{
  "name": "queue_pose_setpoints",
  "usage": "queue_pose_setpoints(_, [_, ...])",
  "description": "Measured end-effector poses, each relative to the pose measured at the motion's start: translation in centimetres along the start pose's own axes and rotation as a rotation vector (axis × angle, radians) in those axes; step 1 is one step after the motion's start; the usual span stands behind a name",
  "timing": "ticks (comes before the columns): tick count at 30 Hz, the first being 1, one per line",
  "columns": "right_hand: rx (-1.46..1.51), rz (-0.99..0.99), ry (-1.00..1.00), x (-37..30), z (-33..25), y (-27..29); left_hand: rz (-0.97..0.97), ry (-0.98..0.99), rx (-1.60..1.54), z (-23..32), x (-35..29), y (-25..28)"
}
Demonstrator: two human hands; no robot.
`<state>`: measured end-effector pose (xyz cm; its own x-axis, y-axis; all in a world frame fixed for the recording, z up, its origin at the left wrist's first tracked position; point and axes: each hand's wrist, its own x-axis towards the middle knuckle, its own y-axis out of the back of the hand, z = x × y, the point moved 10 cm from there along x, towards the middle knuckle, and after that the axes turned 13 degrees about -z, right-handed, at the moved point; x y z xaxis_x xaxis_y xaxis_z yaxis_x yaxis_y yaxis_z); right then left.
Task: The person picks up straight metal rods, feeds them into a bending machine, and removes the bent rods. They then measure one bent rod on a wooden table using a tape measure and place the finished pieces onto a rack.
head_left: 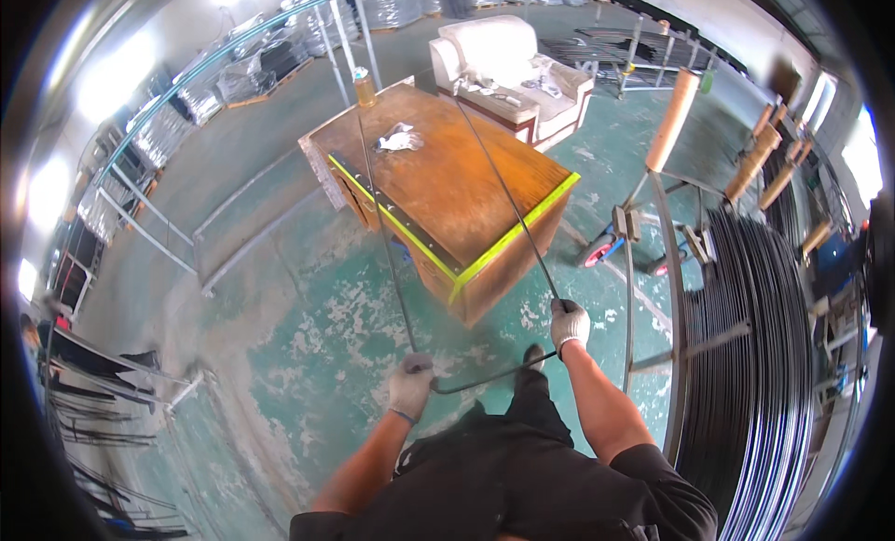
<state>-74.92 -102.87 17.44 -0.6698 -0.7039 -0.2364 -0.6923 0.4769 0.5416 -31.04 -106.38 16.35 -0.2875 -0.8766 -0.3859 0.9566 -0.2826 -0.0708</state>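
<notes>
Both my gloved hands hold a thin black U-shaped rod frame (485, 381) in front of my body. My left hand (410, 389) is closed around it near one bend. The fingers of my right hand (570, 325) wrap the other side close to the opposite bend. The frame's two long sides stretch forward over a brown wooden desk (447, 182) edged with yellow-green tape. Whether they touch the desktop I cannot tell. A crumpled white glove or cloth (399, 138) and a bottle of amber liquid (364, 87) are on the desk.
A white armchair (508, 75) with things on its seat stands behind the desk. On the right, a metal rack (676, 392) holds many long black rods (755, 355), beside a wheeled cart (601, 249). A blue-grey metal frame (200, 238) stands left; black strips (103, 373) hang at lower left.
</notes>
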Motion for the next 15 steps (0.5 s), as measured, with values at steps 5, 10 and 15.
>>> queue_pose_setpoints(5, [0.0, -0.156, 0.101, 16.8, -4.7, -4.9, 0.115, 0.008, 0.01, 2.1, 11.7, -3.1])
queue_pose_setpoints(10, [-0.26, -0.282, 0.167, 32.0, -12.0, -9.6, 0.371, -0.028, 0.348, 3.9, 22.7, -6.0])
queue_pose_setpoints(15, [-0.486, -0.443, 0.294, 42.3, -15.4, -13.9, 0.401, 0.103, 0.29, 9.9, 26.5, -9.7])
